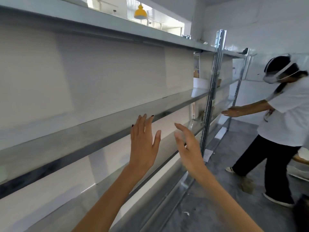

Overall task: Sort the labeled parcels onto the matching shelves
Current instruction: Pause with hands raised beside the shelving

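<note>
Both my hands are raised in front of a long grey metal shelf unit (100,124) with white back panels. My left hand (143,141) has its fingers straight and spread, its back towards me, level with the edge of the middle shelf. My right hand (189,144) is beside it, fingers loosely extended, holding nothing. The shelf boards in front of me carry no parcel. A few small boxes (198,81) sit on the far shelves near the upright post (212,91).
Another person (280,118) in a white shirt, dark trousers and a headset stands at the right, one hand reaching to the far shelf section. Grey floor runs along the shelf at lower right. A yellow lamp (140,13) hangs beyond the top shelf.
</note>
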`<state>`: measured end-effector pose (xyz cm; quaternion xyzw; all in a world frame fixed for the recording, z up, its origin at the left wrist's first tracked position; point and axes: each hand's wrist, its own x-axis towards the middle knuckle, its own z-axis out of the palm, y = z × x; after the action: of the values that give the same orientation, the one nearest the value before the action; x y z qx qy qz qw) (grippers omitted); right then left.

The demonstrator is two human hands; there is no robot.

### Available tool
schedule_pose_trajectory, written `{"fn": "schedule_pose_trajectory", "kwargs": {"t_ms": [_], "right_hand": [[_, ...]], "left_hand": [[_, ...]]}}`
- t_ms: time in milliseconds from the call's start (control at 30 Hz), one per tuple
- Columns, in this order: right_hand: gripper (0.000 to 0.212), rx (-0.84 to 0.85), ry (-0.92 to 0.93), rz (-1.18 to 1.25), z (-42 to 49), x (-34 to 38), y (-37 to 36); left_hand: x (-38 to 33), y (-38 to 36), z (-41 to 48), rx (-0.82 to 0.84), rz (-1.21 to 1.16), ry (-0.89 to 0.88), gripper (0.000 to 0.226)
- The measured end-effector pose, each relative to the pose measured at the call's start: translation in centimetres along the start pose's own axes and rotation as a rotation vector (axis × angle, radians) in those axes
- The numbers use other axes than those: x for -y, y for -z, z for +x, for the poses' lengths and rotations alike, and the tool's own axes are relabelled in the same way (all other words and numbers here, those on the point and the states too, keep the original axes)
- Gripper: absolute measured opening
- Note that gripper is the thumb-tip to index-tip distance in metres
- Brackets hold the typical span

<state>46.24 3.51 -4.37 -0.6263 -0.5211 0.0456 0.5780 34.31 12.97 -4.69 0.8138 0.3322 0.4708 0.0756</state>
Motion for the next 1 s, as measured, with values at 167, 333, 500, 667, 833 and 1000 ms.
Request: {"fn": "schedule_pose_trajectory", "kwargs": {"t_ms": [167,333,500,667,833,1000], "right_hand": [[0.038,-0.076,-0.072,-0.011,-0.7,-1.9,2.3],[0.046,-0.182,-0.152,-0.076,-1.4,-4.3,6.3],[0.041,-0.274,-0.191,-0.17,-1.5,-7.0,11.4],[0.04,-0.33,-0.217,-0.206,-1.5,-9.1,16.6],[0.045,-0.359,-0.204,-0.282,-0.9,-10.8,21.9],[0.047,-0.391,-0.217,-0.352,-1.4,-13.2,26.9]], "left_hand": [[-1.2,-3.4,0.6,0.052,-0.054,-0.054,0.048],[-4.5,-7.6,0.9,0.13,-0.146,-0.105,0.048],[-8.7,-11.5,1.2,0.192,-0.229,-0.18,0.049],[-13.8,-15.4,1.7,0.247,-0.283,-0.198,0.05],[-18.6,-19.5,2.2,0.276,-0.321,-0.249,0.053],[-22.6,-23.6,1.7,0.314,-0.337,-0.299,0.055]]}}
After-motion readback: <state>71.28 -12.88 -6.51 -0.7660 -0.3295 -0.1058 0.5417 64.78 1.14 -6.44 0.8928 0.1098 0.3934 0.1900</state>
